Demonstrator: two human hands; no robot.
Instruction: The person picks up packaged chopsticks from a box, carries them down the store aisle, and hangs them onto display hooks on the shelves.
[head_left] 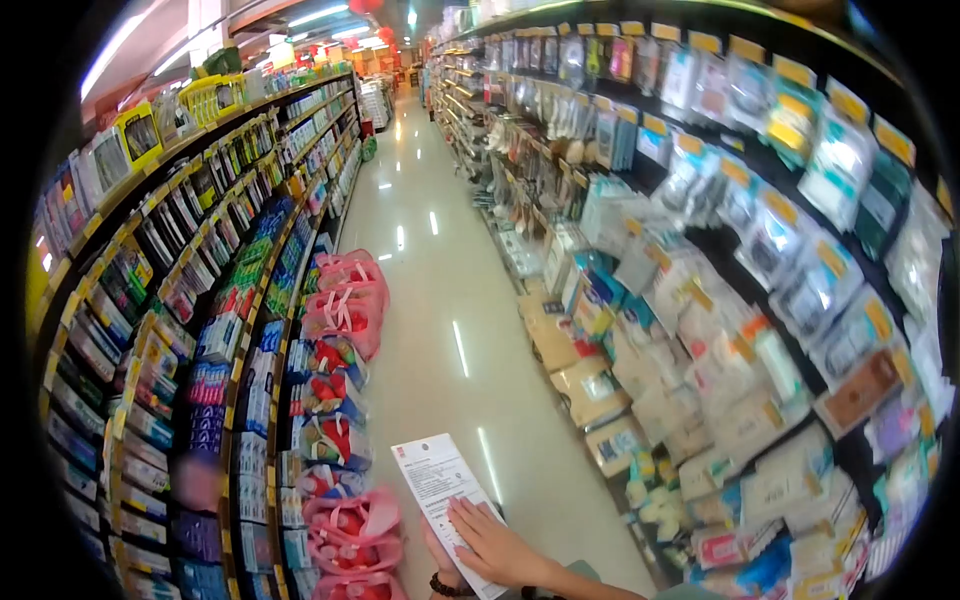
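A white printed sheet (430,475) with black text and a small red mark is held low in front of me, tilted over the aisle floor. My left hand (440,562), with a dark beaded bracelet at its wrist, grips the sheet from its left edge and underside; most of those fingers are hidden behind it. Across the sheet's lower part lies my right hand (497,548), flat with its fingers stretched out. A dark edge shows just beyond the right fingertips, and I cannot make out what it belongs to.
A shop aisle with a shiny floor (425,330) runs ahead. Toothpaste boxes and brushes fill the left shelf (245,350); pink bags (345,305) stand along its foot. Hanging packets (690,310) line the right side, some reaching low. Red decorations hang far off.
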